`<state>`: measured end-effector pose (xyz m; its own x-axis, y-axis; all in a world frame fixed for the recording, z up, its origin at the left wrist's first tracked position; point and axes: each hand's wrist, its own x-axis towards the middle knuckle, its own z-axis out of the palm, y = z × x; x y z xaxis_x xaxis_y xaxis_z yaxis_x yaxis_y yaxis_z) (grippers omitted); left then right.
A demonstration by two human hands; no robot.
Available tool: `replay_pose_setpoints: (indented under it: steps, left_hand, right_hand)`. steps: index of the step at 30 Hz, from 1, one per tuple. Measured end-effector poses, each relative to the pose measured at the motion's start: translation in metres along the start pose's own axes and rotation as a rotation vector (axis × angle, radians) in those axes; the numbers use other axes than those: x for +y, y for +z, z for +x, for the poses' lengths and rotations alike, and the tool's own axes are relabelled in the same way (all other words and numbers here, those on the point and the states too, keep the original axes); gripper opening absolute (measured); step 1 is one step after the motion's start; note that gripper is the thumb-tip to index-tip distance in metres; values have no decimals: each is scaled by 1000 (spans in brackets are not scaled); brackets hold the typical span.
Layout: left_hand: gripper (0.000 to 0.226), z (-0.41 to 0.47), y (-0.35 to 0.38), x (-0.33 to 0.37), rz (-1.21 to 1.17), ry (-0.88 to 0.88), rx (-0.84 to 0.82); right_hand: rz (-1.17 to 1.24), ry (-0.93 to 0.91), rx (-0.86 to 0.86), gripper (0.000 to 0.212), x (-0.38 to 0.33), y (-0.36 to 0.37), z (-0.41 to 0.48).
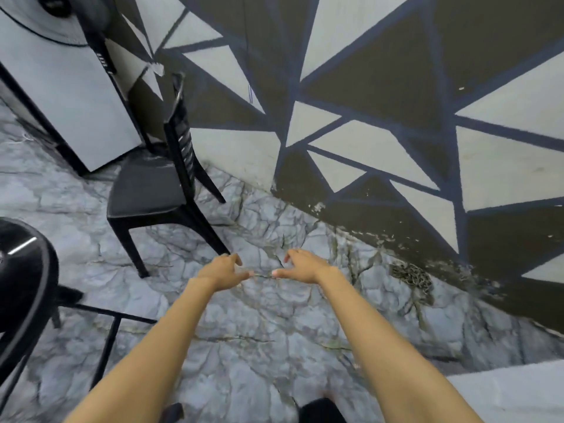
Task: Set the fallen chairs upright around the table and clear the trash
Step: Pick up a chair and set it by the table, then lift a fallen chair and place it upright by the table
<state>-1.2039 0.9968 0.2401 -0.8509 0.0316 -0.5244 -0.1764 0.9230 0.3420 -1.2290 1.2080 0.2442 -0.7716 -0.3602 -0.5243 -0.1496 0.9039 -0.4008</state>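
Both my hands, left hand (pixel 224 271) and right hand (pixel 300 267), hang spread and holding nothing over the floor (pixel 259 346), the black chair (pixel 158 184) upright ahead-left by the wall; it looks light, stiff plastic, best gripped at the backrest top.

Flat, even light fills the scene, cool and bluish in tone, with no single source visible. Shadows are faint: only a soft darkening lies on the marbled floor (pixel 244 331) beneath the black chair (pixel 146 187). A thin white streak of glare marks the glossy dark rim of the table (pixel 33 270) at lower left. Motion blur smears the whole picture, softening the painted wall (pixel 381 102) and the fan (pixel 58 13) at top left. Wide-angle distortion bows the straight lines of wall and floor toward the edges, and both forearms stretch unnaturally long.
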Motion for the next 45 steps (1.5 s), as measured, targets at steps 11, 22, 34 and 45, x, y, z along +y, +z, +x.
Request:
replay_pose_setpoints:
  steps: [11, 22, 34, 45]
  left_hand:
    - [61, 128, -67, 37, -252, -281, 180]
    - [59, 220, -147, 12, -492, -504, 363]
    - [62, 310, -291, -74, -860, -608, 867]
    - [51, 355, -324, -96, -1289, -498, 866]
  right_hand:
    - [-58, -181, -167, 70, 40, -151, 185]
    - [37, -403, -286, 62, -16, -214, 344]
    - [243, -521, -143, 43, -143, -348, 537]
    - [416, -708, -71, 70, -220, -423, 680]
